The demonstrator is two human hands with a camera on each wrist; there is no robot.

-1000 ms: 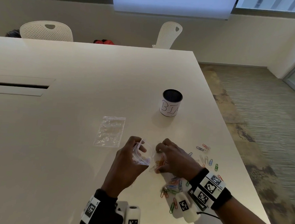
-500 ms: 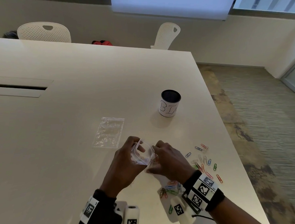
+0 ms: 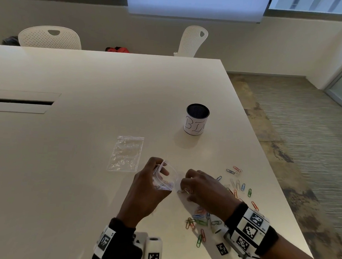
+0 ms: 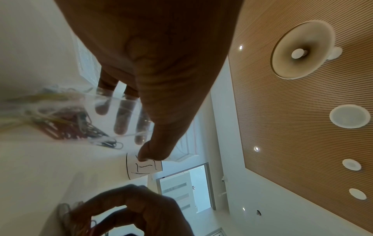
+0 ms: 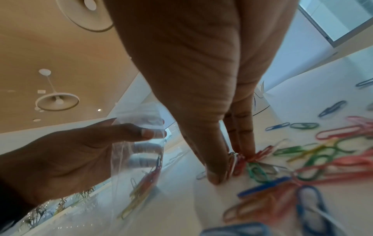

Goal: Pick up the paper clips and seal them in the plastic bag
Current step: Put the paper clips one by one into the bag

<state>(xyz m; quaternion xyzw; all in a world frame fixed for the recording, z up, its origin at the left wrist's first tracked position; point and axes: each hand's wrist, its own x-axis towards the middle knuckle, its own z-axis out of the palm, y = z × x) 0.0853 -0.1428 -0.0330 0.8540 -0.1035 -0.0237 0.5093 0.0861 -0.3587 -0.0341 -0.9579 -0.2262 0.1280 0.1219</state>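
Head view shows my left hand point(image 3: 147, 189) holding a small clear plastic zip bag point(image 3: 165, 179) upright above the pale desk point(image 3: 86, 164), thumb on one wall and fingers on the other so its mouth gapes open; a few coloured wire paper clips already lie in its bottom. In the left wrist view my fingers point(image 4: 121, 118) show through the clear film, with the clips bunched in the bag point(image 4: 66, 121) beside them. My right hand point(image 3: 204, 189) is just beside the bag, low on the desk, and in the right wrist view its thumb and fingertips point(image 5: 242, 142) are closed in a pinch on a small bunch of red and white clips point(image 5: 238, 161) at the edge of the loose pile. The rest of the loose paper clips point(image 3: 236, 187), red, green, blue, pink and white, are scattered on the desk to the right of and under that hand, more near my right wrist. A second clear plastic bag point(image 3: 126, 153) lies flat on the desk to the left of my left hand. A black cylindrical cup with a white paper label point(image 3: 197, 119) stands farther off, well apart from the clips.
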